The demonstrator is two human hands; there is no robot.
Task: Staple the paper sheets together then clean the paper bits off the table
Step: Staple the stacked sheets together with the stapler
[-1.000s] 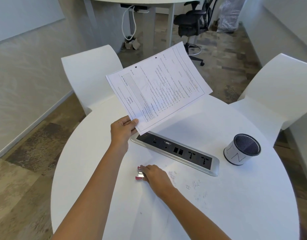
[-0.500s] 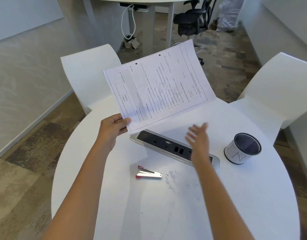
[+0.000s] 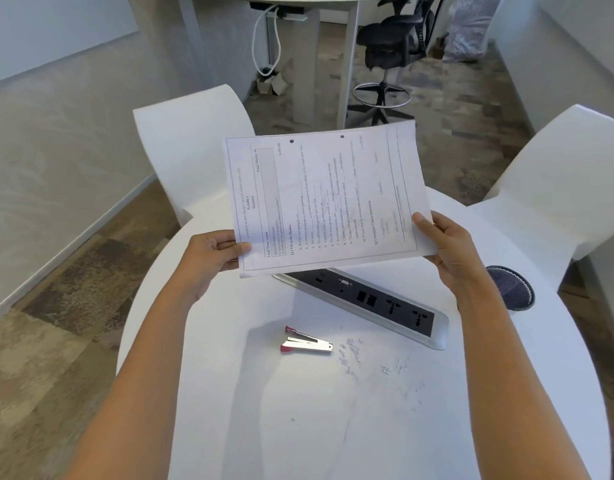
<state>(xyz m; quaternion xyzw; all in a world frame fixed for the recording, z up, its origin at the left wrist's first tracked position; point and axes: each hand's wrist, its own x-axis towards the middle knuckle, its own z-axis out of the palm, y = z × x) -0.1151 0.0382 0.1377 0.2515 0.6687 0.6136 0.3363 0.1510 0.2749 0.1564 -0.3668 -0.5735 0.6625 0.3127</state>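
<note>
Paper sheets: the paper sheets (image 3: 324, 199) are held up in the air over the far half of the white round table (image 3: 298, 427), printed side facing the camera, text running sideways.
Change: half a second ago only the left hand held the sheets while the right hand was reaching across the table; now both hands hold them, and the sheets have swung round to sit more squarely.
Left hand: the left hand (image 3: 214, 252) pinches the near left corner, thumb on the printed face.
Right hand: the right hand (image 3: 444, 244) grips the near right corner, thumb on top.
Stapler: a small stapler (image 3: 307, 342) with pink ends lies on the table, below the sheets and toward the near edge, untouched, in the same spot as before.
Paper bits: paper bits (image 3: 375, 362) are scattered just right of the stapler.
Socket panel: a socket panel (image 3: 371, 303) is set in the tabletop between sheets and stapler.
Container: a mesh cup (image 3: 511, 287) stands by the right edge, partly behind the right forearm; its contents cannot be told.
</note>
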